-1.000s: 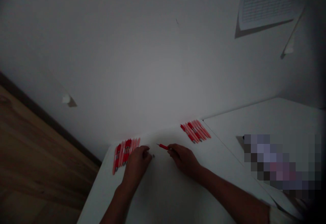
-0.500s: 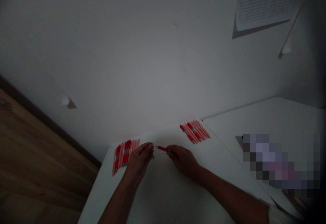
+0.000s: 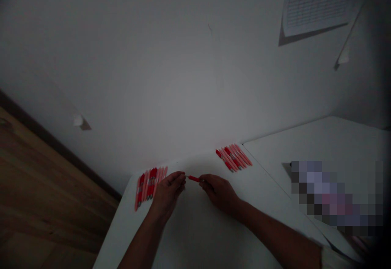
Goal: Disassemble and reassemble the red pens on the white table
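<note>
My right hand [image 3: 218,189] pinches the rear end of a short red pen piece [image 3: 193,178], held level above the table. A thin tip sticks out of its left end and meets or nearly meets the fingertips of my left hand [image 3: 169,189]. Those left fingers are closed in a pinch; whatever lies between them is hidden. Beside my left hand, a row of red and pink pens [image 3: 149,183] lies on the white table [image 3: 207,236], partly covered by the hand. Farther back, to the right, lies a second row of red and pink pens [image 3: 233,157].
A pale wall [image 3: 183,77] rises behind the table, with a printed sheet [image 3: 316,6] at upper right. Another white surface [image 3: 275,148] adjoins on the right, bearing a blurred-out object [image 3: 324,191]. Brown wood [image 3: 45,187] shows at left.
My left fingertips and the pen piece have come closer together, narrowing the gap at the thin tip. Both rows of pens lie unchanged.
</note>
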A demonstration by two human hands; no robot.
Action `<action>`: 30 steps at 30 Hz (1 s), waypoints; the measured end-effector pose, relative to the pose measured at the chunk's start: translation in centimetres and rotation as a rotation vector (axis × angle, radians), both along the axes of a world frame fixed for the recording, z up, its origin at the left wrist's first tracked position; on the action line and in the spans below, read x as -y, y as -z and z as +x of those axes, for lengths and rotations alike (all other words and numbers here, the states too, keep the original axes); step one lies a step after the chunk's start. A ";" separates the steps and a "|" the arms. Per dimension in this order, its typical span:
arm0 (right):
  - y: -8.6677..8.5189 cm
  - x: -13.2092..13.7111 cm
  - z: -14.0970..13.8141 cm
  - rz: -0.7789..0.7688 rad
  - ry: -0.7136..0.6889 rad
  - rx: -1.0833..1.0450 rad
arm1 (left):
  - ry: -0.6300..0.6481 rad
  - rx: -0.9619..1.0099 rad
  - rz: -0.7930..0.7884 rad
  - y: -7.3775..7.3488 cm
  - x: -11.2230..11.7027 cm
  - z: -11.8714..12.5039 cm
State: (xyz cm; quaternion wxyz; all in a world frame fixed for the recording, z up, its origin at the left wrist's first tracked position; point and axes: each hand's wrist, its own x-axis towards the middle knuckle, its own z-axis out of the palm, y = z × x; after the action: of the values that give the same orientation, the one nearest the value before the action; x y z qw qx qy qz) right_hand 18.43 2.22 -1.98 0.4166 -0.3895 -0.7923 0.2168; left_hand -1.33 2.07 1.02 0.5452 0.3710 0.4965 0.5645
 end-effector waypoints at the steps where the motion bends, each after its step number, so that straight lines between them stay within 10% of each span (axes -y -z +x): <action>1: 0.0 0.0 0.0 0.000 -0.001 0.002 | 0.003 -0.001 -0.002 0.1 0.0 0.0; 30: 0.6 -0.3 0.0 0.008 -0.028 -0.016 | 0.074 -0.013 -0.021 0.3 0.4 0.2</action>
State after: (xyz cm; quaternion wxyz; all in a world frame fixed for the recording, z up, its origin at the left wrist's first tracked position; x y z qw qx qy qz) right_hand 18.44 2.51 -2.62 0.4213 -0.3748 -0.7953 0.2226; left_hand -1.16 1.64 0.73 0.5664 0.3871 0.4919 0.5361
